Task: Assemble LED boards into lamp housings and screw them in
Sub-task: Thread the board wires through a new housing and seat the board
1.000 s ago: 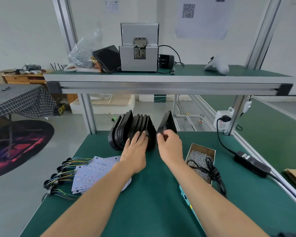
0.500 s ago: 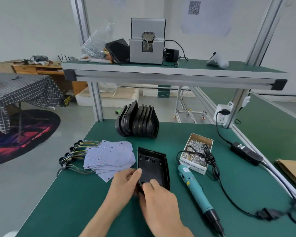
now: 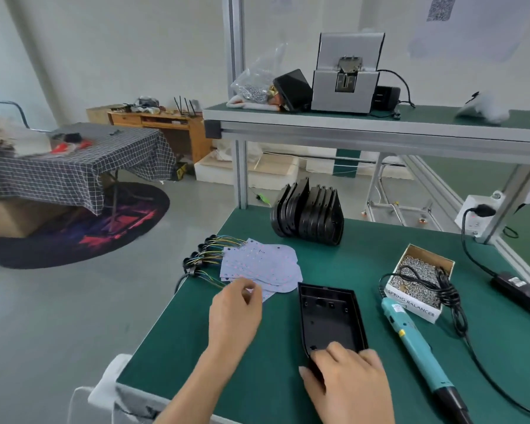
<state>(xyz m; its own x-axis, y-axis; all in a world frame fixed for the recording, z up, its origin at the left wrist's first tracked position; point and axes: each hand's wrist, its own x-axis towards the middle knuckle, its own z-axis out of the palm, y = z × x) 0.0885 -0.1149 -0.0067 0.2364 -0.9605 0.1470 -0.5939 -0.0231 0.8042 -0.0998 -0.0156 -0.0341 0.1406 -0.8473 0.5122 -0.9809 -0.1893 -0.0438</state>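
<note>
Open black lamp housing (image 3: 331, 319) lying flat on the green worktop (image 3: 364, 249), its near end gripped by the curled fingers of the right hand (image 3: 346, 381). Left hand (image 3: 234, 313), fingers loosely curled, at the near edge of the LED boards (image 3: 260, 267); grip indeterminate. Electric screwdriver (image 3: 416, 341) right of the right hand's fingers.

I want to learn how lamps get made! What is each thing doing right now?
Lamp housing: flat on the table, open side up, empty.
Right hand: holding the housing's near end.
Left hand: reaching over the LED boards, fingers curled.
Screwdriver: lying unused.
Screw box: open, full.
</note>
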